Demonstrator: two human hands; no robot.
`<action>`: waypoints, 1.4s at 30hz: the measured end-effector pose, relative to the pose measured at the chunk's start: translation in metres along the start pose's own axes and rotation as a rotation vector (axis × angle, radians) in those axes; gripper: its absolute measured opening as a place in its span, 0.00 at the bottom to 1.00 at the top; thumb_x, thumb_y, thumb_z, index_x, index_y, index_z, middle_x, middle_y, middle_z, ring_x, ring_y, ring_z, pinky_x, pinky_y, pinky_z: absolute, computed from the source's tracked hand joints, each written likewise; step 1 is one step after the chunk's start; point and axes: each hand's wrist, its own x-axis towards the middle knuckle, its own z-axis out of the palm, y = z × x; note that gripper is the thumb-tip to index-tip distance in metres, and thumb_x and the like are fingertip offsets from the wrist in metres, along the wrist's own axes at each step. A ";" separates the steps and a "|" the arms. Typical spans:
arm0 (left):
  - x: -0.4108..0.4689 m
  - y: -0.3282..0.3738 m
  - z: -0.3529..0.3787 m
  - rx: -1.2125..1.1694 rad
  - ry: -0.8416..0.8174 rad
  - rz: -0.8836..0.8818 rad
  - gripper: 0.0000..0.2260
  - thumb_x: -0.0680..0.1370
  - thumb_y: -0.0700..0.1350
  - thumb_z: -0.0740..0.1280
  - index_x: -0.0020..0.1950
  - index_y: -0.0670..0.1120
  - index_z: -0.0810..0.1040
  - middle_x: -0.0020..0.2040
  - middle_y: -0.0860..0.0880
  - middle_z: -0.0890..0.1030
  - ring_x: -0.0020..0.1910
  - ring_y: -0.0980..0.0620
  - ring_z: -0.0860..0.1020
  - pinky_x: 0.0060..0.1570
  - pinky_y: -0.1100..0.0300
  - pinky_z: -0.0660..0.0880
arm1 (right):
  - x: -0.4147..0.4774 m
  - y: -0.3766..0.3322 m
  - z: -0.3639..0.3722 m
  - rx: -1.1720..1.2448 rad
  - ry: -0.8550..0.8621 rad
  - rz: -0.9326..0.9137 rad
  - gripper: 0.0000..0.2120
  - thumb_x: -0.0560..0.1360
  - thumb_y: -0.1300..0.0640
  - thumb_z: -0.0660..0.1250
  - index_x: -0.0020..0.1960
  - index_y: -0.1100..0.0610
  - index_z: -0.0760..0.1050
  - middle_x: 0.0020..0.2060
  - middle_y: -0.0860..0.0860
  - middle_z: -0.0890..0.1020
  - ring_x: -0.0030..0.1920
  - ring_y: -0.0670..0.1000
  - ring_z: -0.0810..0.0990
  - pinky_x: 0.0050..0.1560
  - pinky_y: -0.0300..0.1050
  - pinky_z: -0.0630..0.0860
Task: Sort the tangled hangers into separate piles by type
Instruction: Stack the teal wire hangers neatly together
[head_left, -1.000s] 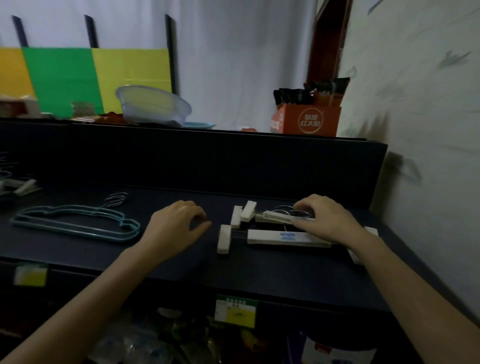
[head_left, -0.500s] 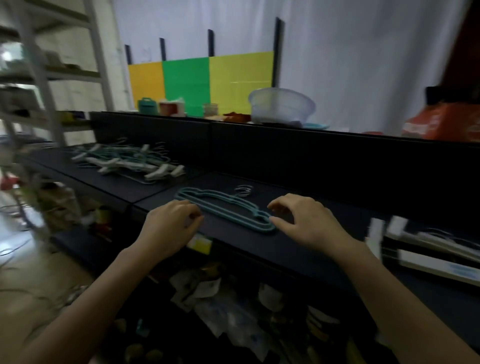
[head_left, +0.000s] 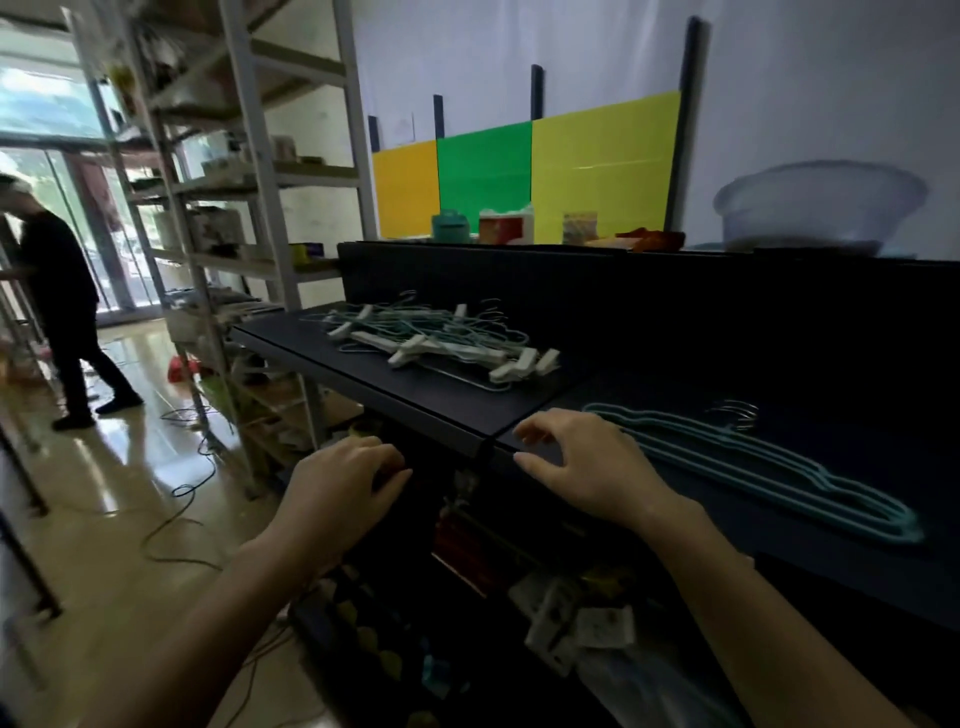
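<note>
A tangled heap of hangers (head_left: 436, 338), teal wire ones mixed with white clip ones, lies on the dark shelf (head_left: 332, 358) at centre. To its right a neat stack of teal hangers (head_left: 753, 467) rests flat, metal hooks pointing back. My right hand (head_left: 582, 462) hovers over the shelf's front edge, fingers spread, holding nothing, just left of the teal stack. My left hand (head_left: 343, 483) hangs in front of the shelf edge, below it, fingers loosely curled and empty.
A tall metal rack (head_left: 218, 218) stands left of the shelf. A person (head_left: 57, 312) walks at far left on a shiny floor with cables (head_left: 176, 509). A clear basin (head_left: 815, 208) sits on the upper ledge. Clutter fills the space under the shelf.
The view has swung left from the white clip hangers toward the tangled heap. Both hands moved left along the shelf, past the teal stack; the right hand let go of the white hangers.
</note>
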 end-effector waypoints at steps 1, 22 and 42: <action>0.003 -0.011 0.000 -0.009 0.002 -0.006 0.10 0.76 0.52 0.63 0.51 0.51 0.80 0.47 0.53 0.80 0.50 0.52 0.77 0.39 0.61 0.68 | 0.011 -0.004 0.003 -0.005 0.011 0.007 0.16 0.76 0.45 0.61 0.62 0.47 0.71 0.58 0.44 0.77 0.58 0.47 0.74 0.56 0.46 0.73; 0.185 -0.195 0.090 -0.119 -0.022 0.095 0.11 0.78 0.53 0.60 0.54 0.51 0.79 0.50 0.53 0.79 0.52 0.54 0.75 0.43 0.61 0.73 | 0.243 -0.010 0.082 -0.101 0.137 0.216 0.17 0.77 0.44 0.61 0.63 0.48 0.71 0.59 0.45 0.77 0.57 0.48 0.75 0.55 0.45 0.74; 0.341 -0.281 0.172 -0.363 -0.054 0.323 0.11 0.77 0.51 0.62 0.54 0.47 0.79 0.52 0.51 0.79 0.52 0.51 0.76 0.46 0.56 0.75 | 0.353 0.014 0.118 -0.315 -0.077 0.579 0.42 0.69 0.29 0.56 0.73 0.55 0.57 0.72 0.52 0.63 0.71 0.53 0.59 0.70 0.48 0.60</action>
